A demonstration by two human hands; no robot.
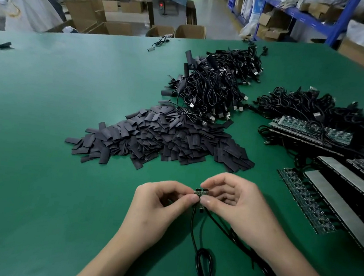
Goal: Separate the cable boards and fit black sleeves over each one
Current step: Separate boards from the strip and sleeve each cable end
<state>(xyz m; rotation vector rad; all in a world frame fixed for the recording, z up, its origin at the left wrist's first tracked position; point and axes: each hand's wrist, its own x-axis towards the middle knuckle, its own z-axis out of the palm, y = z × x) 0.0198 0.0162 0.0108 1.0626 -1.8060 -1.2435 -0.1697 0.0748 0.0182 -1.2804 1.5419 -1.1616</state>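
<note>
Between the fingers (190,198) of both hands, just above the green bench (66,106): a small joined pair of cable boards (201,192). Left hand (159,205) pinches the left edge, thumb against forefinger. Right hand (237,203) pinches the right edge likewise, its other fingers loosely curled. Black cables (204,260) trail from the boards toward the person, looped on the bench. Just beyond the fingers, a heap of black sleeves (161,135); farther beyond, a cable tangle (218,85). Right of the fingers, board strips (328,200).
</note>
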